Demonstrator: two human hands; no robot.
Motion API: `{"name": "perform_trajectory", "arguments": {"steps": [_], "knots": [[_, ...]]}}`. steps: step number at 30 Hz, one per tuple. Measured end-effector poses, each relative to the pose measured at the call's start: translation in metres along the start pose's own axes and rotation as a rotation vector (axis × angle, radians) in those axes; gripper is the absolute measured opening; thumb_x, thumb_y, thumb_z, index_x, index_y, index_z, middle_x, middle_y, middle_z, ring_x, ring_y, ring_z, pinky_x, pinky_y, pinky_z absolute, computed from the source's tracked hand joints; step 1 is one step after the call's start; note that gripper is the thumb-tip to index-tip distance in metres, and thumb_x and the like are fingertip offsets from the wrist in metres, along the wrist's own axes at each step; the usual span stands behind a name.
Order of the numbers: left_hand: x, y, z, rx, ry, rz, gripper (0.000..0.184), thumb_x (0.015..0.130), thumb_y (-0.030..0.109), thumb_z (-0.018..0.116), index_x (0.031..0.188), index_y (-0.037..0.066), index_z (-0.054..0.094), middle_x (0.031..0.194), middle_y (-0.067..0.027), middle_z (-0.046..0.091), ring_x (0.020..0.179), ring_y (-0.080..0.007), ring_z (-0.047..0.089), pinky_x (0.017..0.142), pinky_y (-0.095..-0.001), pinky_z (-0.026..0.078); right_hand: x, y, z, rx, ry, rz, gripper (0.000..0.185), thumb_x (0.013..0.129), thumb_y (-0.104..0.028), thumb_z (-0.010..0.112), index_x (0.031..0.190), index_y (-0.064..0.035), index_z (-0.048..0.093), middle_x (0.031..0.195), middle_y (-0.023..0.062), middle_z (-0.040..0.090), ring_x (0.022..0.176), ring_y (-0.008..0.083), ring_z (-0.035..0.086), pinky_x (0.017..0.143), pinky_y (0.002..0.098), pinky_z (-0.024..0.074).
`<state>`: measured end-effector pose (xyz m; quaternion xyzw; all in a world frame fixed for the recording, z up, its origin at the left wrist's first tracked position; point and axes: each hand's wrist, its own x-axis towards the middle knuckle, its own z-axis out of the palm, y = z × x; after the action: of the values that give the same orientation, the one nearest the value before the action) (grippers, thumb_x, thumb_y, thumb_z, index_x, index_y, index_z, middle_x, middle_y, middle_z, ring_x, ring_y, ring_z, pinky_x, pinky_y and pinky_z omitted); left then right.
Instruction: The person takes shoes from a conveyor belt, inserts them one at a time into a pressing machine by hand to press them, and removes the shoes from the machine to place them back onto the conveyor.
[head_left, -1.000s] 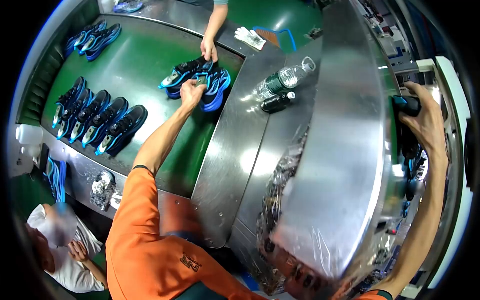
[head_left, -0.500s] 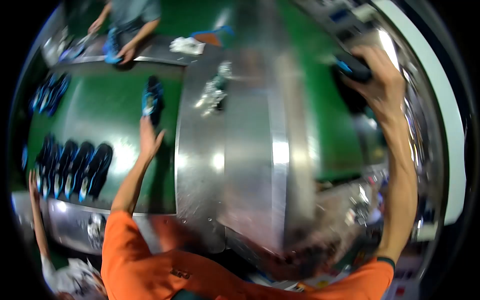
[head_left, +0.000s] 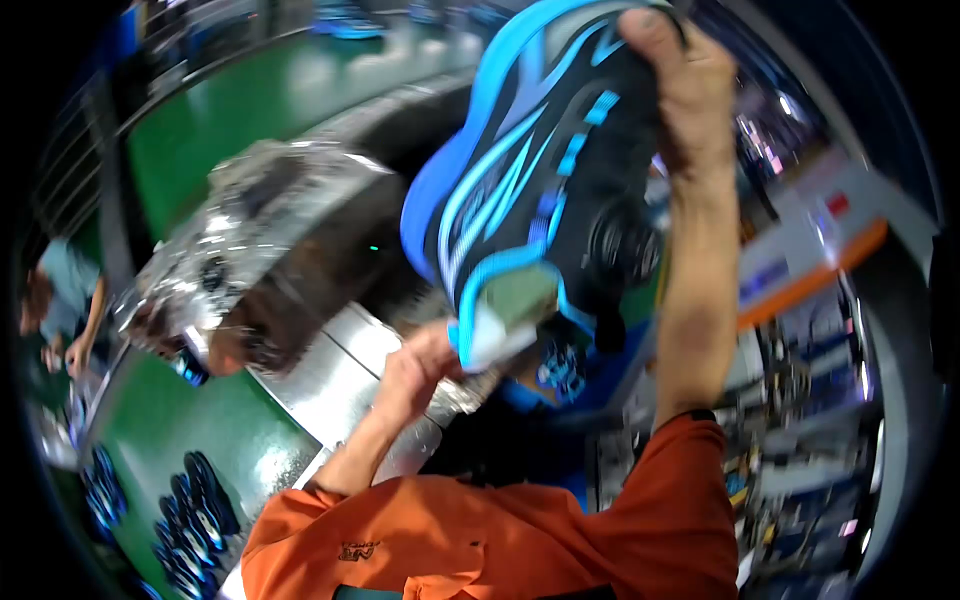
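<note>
A black and blue shoe [head_left: 540,170] fills the upper middle of the view, raised close to the camera and tilted. My right hand [head_left: 690,95] grips it at the top right end, thumb on the upper. At its lower end, where a pale green and white piece [head_left: 505,315] shows, my left hand [head_left: 412,375] has its fingers closed on the shoe's edge. Motion blur hides the exact fingertip contact.
Crumpled clear plastic [head_left: 270,220] lies left of the shoe, over a metal surface [head_left: 345,370]. Several dark shoes [head_left: 195,510] stand on the green belt [head_left: 170,420] at lower left. A co-worker [head_left: 68,300] is at the far left. Racks of equipment stand at right.
The view has swung round. My left hand has left the shoe on the green belt, and the shoe in my right hand has come up before the camera, with my left hand now at its end.
</note>
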<state>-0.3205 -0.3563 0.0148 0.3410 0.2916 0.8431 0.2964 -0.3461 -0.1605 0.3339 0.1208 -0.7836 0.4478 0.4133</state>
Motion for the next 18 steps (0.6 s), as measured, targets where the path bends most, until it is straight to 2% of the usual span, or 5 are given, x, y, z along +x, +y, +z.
{"name": "perform_trajectory", "arguments": {"steps": [2,5,7,10,18], "knots": [[0.044,0.014,0.063,-0.228,0.089,-0.101,0.094,0.085,0.075,0.033,0.141,-0.001,0.033,0.138,-0.0177,0.046,0.126,-0.0259,0.047,0.106,-0.0441,0.037,-0.056,0.007,-0.060,0.083,-0.048,0.202,0.035,0.079,-0.029,0.077,0.097,-0.0018,0.065,0.082,0.0039,0.066,0.071,0.0127,0.063,0.064,0.0277,0.0489],[0.083,-0.036,0.124,-0.704,-0.350,-0.184,0.068,0.095,0.050,0.043,0.139,-0.001,0.037,0.130,-0.0200,0.054,0.116,-0.0276,0.057,0.101,-0.0419,0.045,-0.146,0.050,-0.139,0.115,0.008,0.374,0.037,0.083,-0.031,0.073,0.100,0.0013,0.064,0.086,0.0021,0.065,0.076,0.0064,0.059,0.061,0.0229,0.0458],[0.079,-0.092,0.159,-0.571,-0.122,-0.336,0.057,0.095,0.038,0.049,0.136,-0.002,0.040,0.126,-0.0190,0.057,0.112,-0.0272,0.059,0.100,-0.0410,0.045,-0.220,0.062,-0.195,0.244,0.294,0.486,0.041,0.089,-0.030,0.065,0.118,-0.0017,0.057,0.098,0.0051,0.064,0.074,0.0101,0.059,0.061,0.0215,0.0463],[0.082,-0.166,0.210,-0.423,-0.057,-0.492,0.050,0.095,0.032,0.051,0.132,-0.001,0.045,0.123,-0.0164,0.060,0.110,-0.0261,0.060,0.100,-0.0406,0.044,-0.353,0.035,-0.268,0.293,0.542,0.661,0.052,0.093,-0.026,0.058,0.135,-0.0014,0.043,0.128,0.0181,0.051,0.105,0.0204,0.059,0.084,0.0344,0.0525],[0.036,-0.366,0.370,-0.059,-0.297,-0.677,0.055,0.092,0.013,0.060,0.140,-0.003,0.039,0.133,-0.0130,0.052,0.114,-0.0194,0.054,0.101,-0.0344,0.040,-0.534,-0.002,-0.368,-0.295,1.287,0.817,0.062,0.062,-0.013,0.077,0.118,0.0017,0.055,0.102,0.0083,0.064,0.093,0.0150,0.059,0.086,0.0276,0.0464]]}}
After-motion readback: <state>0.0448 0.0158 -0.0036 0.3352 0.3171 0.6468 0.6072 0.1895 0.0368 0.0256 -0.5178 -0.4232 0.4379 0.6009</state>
